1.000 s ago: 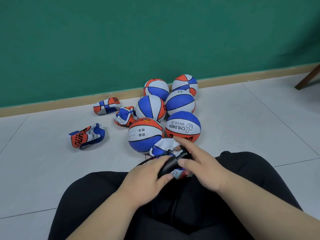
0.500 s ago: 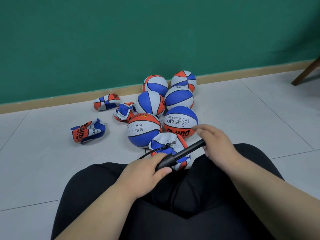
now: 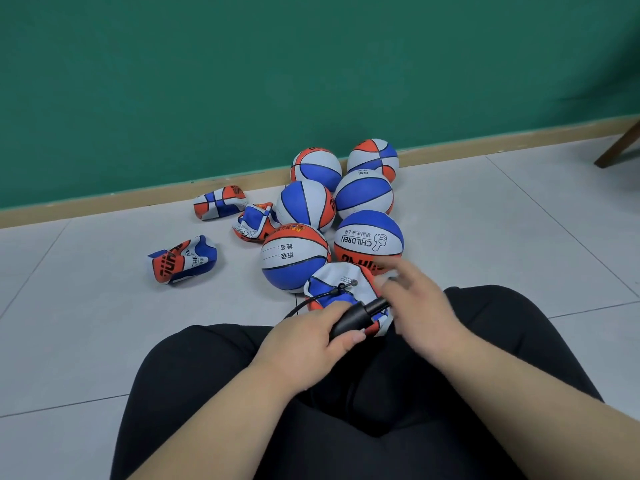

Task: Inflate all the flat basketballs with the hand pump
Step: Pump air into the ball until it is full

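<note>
Indoor room, exact type can't be told. Plain dark green painted wall (image 3: 242, 81), tan skirting board (image 3: 104, 202) along its foot, floor of large pale grey square tiles (image 3: 519, 220). Brown wooden furniture leg (image 3: 618, 150) at far right edge. Small blue, white and orange basketballs (image 3: 369, 242) heaped on the floor by the wall, one printed CHILDREN, so a school or sports room fits.

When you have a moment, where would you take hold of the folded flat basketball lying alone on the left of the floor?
I would pinch the flat basketball at its raised blue fold on the right end, coming from above with thumb and fingers either side. It lies crumpled and folded over, apart from the inflated balls, so that ridge probably gives the easiest purchase.
</note>
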